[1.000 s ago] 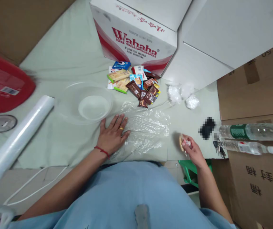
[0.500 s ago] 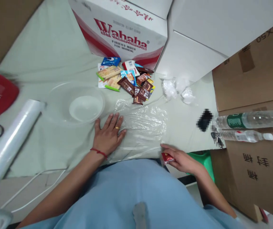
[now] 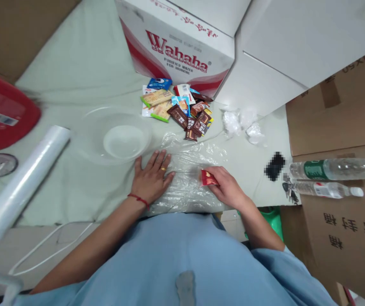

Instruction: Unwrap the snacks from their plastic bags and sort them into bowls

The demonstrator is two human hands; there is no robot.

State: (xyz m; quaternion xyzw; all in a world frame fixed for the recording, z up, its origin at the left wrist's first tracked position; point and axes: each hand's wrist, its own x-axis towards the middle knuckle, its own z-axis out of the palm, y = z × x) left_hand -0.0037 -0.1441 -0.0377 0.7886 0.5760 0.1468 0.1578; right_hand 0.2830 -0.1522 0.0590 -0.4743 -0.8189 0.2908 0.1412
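"Fingers (image 3: 161, 163) first: how are yours set?"

"On my left hand (image 3: 149, 180) they're spread a little, palm down on the film (image 3: 185, 195). On my right hand (image 3: 229, 187) they're clamped on a red packet (image 3: 208, 177), over the film's right part. I can't tell whether the packet touches it."

"Any writing you can read?"

"Print on the packet is too small. Behind the snacks (image 3: 178, 117), the box (image 3: 176, 51) reads 'Wahaha', then 'PURIFIED WATER FOR DRINKING'. One brown bar (image 3: 203, 123) says 'COCOA'. At the right, a brown carton (image 3: 338, 123) carries 'X50', upside down."

"And edges, room to move?"

"Film runs to the near edge of the desk (image 3: 255, 170), close to my blue shirt (image 3: 182, 250). Just past my left fingertips sits the clear bowl (image 3: 125, 142); a roll (image 3: 26, 187) lies slantwise farther left. The snacks sit beyond the film, up by the box. Rightward I've got a stretch of plain cloth, as far as a pixelated black item (image 3: 274, 165) and the keys (image 3: 292, 194), near the desk's right edge and two bottles (image 3: 345, 168)."
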